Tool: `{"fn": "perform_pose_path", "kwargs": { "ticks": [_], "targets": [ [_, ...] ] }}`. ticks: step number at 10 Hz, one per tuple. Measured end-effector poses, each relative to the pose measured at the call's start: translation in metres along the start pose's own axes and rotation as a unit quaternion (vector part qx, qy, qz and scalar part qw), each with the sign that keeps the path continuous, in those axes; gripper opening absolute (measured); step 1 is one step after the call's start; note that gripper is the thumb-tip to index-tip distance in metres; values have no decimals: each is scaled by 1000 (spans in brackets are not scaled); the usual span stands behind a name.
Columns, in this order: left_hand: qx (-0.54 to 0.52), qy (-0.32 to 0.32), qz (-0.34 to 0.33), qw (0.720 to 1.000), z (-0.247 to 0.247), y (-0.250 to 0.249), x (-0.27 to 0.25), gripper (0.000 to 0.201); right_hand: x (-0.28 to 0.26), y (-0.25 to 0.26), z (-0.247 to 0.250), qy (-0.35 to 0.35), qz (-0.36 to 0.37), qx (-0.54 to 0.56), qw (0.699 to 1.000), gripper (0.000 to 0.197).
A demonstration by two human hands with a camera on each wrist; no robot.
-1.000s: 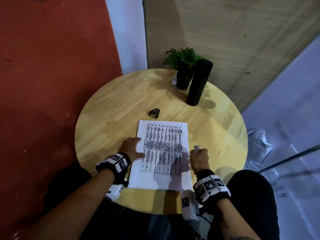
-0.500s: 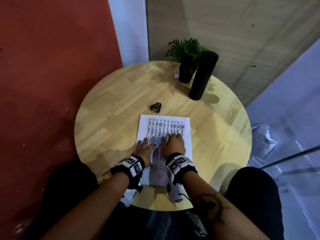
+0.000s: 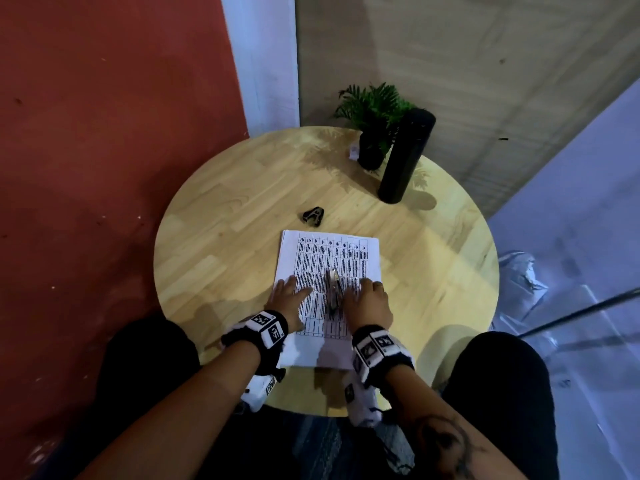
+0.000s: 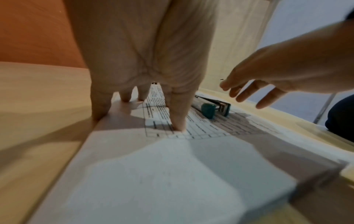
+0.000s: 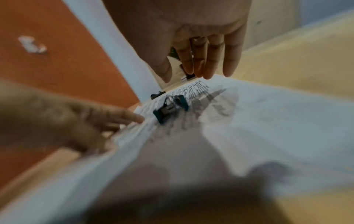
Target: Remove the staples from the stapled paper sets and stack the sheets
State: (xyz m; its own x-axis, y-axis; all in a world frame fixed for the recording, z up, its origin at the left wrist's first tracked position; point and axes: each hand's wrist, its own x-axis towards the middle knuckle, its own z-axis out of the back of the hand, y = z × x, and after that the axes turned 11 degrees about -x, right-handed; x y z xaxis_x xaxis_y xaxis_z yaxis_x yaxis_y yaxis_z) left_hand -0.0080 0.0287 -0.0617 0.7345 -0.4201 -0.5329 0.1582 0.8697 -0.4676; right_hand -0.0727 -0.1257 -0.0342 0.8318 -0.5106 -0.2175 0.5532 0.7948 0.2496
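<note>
Item: printed paper set, white sheets with a table of dark text, lay flat on the round wooden table, nearer the person's edge than the middle.

Item: stapler, metal with teal plastic ends, lay on the paper set near its middle. The head view gave only a grey metal strip; the left wrist view showed the teal end piece and the open metal channel, and the right wrist view, blurred, showed the same teal colour.

Item: left hand, fingers straight and spread, pressed flat on the paper set at its left edge, left of the stapler. The left wrist view showed the fingertips touching the sheet.

Item: right hand, fingers straight and loosely together, just right of the stapler, holding nothing. The head view made it seem to lie on the paper set; the left wrist view showed it raised clear of the sheet.

Item: black staple remover, on the table just beyond the paper set's far edge, untouched.

Item: potted plant and black cylinder, side by side, well beyond the paper set near the table's far edge; clearly seen from the head view only.
</note>
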Motion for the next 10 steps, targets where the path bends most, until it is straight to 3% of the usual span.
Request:
{"fn": "perform_pose_path", "kwargs": {
  "ticks": [1,2,4,6,7,10],
  "targets": [
    [-17,-64,-1,998,-2,-5,-19,54,-23,-21,-1,11,67,-121,990,33],
    [37,-114,13,993,-17,-15,-44,40,-36,-31,0,80,77,-175,978,33],
    [49,-64,51,995,-54,-24,-70,49,-61,-24,1,96,74,-182,976,33],
    [19,-50,19,998,-56,-18,-77,52,-77,-33,-6,184,88,-168,964,40],
    [15,-48,2,999,-53,-16,-78,55,-73,-37,-1,196,108,-154,962,41],
    [25,-51,-21,998,-21,-19,-71,36,-57,-32,19,178,155,-199,951,34]
  ]
}}
